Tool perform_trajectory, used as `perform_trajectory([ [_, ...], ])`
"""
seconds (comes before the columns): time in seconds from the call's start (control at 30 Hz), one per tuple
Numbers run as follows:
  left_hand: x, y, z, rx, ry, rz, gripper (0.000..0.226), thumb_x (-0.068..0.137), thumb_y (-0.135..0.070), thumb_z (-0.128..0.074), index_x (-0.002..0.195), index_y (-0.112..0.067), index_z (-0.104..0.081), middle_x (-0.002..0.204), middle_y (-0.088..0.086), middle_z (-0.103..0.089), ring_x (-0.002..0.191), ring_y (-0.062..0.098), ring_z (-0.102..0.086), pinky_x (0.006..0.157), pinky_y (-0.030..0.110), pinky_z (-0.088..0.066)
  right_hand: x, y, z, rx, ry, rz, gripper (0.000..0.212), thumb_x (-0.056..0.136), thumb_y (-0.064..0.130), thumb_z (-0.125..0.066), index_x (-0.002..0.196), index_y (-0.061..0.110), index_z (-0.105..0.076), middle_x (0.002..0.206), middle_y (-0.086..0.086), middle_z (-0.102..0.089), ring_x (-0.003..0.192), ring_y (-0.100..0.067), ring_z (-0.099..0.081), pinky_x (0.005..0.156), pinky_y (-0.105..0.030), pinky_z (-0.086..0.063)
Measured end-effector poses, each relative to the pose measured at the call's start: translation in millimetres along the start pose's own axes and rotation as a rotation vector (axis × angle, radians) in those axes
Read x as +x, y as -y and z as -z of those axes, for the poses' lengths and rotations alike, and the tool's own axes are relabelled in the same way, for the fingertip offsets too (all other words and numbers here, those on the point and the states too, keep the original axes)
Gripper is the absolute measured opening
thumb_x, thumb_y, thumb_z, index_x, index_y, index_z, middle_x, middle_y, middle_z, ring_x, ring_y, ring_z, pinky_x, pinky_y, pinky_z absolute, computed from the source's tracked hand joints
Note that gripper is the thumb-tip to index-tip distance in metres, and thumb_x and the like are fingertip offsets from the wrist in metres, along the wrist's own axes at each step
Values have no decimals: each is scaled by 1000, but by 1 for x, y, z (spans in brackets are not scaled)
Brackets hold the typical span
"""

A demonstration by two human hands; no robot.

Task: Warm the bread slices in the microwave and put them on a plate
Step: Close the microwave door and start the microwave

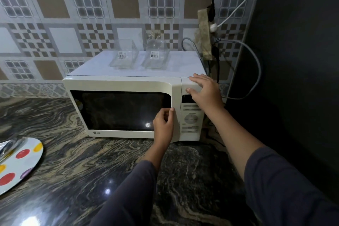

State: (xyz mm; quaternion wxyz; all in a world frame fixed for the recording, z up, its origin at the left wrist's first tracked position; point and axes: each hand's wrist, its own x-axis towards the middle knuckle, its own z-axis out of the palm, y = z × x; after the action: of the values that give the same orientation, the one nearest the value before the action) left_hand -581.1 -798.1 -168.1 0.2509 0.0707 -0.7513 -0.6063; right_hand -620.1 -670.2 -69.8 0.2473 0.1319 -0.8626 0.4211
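On the right edge of the microwave door point(121, 112) my left hand point(163, 124) is clamped with curled fingers, while my right hand point(205, 91) presses, fingers apart, on the top right corner.

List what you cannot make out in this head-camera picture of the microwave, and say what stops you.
Microwave interior, head view: the dark door window shows nothing, so no bread is visible.
Control panel: labels blurred; the right hand overlaps its top.
Plate: cut off by the left edge, as is the shiny thing on it.
Barcode stickers on the clear containers: too small to read.
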Motion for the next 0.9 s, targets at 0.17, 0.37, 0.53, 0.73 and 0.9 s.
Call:
perform_trajectory([
  [0.17, -3, 0, -1, 27, -10, 1, 27, 92, -34, -52, 77, -13, -60, 71, 3, -60, 65, 17, -55, 63, 45, -50, 0, 3, 0, 5, 25, -34, 44, 82, 11, -68, 125, 11, -59, 139, -6, -51, 137, -17, -35, 110, -24, -24],
  [0.37, -1, -12, 6, 47, 57, 91, 28, 94, -30, -51, 79, -7, -60, 72, 5, -59, 70, 16, -52, 64, 36, -47, -4, 9, -6, -9, -11, -64, 44, 85, 9, -64, 128, 12, -57, 143, -4, -47, 138, -16, -31, 112, -29, -26],
  [0.53, -2, -23, 6, 85, 84, 128, 26, 96, -27, -48, 75, -12, -52, 67, 1, -54, 69, 20, -53, 65, 37, -47, -6, 13, -5, -13, -11, -74, 44, 86, 7, -62, 130, 10, -55, 144, -5, -45, 139, -17, -29, 111, -26, -23],
  [0.73, 2, -22, 6, 143, 125, 111, 27, 97, -25, -46, 74, -12, -50, 75, 8, -56, 73, 28, -56, 68, 41, -49, -5, 14, -3, -28, -7, -92, 45, 85, 6, -63, 129, 10, -56, 143, -5, -46, 139, -18, -30, 112, -30, -26],
  [0.9, 5, -17, 8, 155, 156, 101, 23, 97, -24, -44, 79, -11, -53, 83, 11, -59, 75, 29, -58, 65, 37, -48, -6, 15, -4, -52, -13, -99, 45, 84, 5, -64, 128, 11, -56, 143, -5, -47, 138, -17, -31, 113, -31, -28],
])
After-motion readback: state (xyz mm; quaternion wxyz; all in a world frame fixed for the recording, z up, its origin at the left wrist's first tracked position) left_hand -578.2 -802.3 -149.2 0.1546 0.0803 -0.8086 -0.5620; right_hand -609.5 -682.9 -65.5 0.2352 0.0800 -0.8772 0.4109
